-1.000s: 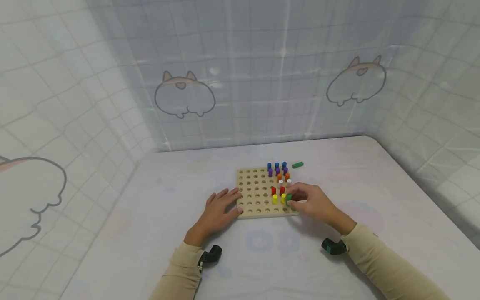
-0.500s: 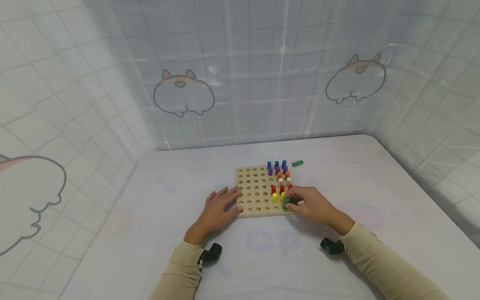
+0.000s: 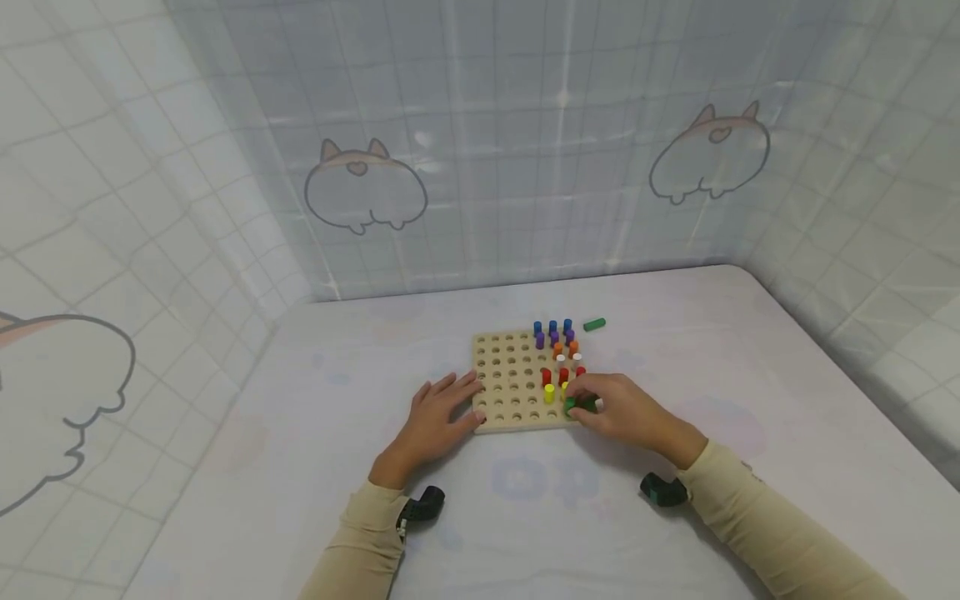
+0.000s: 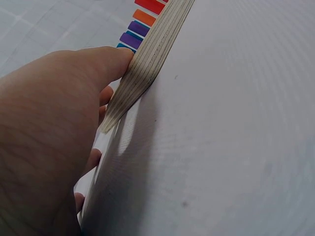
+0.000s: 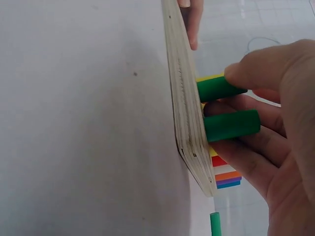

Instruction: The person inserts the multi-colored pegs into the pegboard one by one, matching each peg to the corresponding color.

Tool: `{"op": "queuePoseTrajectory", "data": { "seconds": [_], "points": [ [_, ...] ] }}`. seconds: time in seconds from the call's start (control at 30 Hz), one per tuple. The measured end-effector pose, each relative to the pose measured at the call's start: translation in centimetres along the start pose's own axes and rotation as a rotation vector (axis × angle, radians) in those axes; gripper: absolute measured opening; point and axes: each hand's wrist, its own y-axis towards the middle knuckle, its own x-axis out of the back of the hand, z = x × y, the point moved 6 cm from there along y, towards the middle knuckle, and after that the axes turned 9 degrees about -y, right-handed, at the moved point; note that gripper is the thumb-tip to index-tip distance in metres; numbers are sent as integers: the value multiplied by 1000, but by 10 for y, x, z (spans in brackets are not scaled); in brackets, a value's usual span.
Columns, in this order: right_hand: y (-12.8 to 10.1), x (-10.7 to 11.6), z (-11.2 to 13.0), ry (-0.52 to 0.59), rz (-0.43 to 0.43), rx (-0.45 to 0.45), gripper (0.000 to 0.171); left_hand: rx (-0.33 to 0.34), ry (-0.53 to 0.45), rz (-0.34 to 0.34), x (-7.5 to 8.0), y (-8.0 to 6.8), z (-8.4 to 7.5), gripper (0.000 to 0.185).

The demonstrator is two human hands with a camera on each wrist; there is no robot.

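The left hand (image 3: 438, 412) lay flat, fingers relaxed, steadying the board's (image 3: 517, 392) near-left edge on the worktop (image 3: 750, 375). Just right, the right hand (image 3: 626, 408) pinched a green peg (image 5: 219, 88) entering a hole. The peg looked light, rigid and smooth, best gripped by its top end.

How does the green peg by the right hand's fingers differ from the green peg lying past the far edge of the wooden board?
The green cylindrical peg at the right hand stands in a hole of the wooden pegboard; the loose green peg lies on its side on the white table. The right hand pinches the first; nothing touches the loose one. The first sits at the board's near right corner, the loose one beyond its far edge. Both look alike in colour and shape.
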Motion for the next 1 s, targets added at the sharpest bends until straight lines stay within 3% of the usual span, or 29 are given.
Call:
{"op": "queuePoseTrajectory", "data": {
  "seconds": [0.13, 0.37, 0.67, 0.8, 1.0],
  "points": [
    [-3, 5, -2, 56, -47, -5, 15, 5, -11, -8, -1, -3, -4, 56],
    [1, 27, -11, 108, -266, -36, 18, 19, 13, -6, 1, -1, -6, 55],
    [14, 39, -58, 85, -395, -171, 14, 31, 5, -8, 6, 2, -5, 57],
    [25, 42, -86, 76, -417, -270, 15, 48, 17, -8, 6, 1, -5, 57],
    [39, 41, -124, 107, -372, -436, 18, 48, 12, -6, 2, 3, -7, 57]
  ]
}}
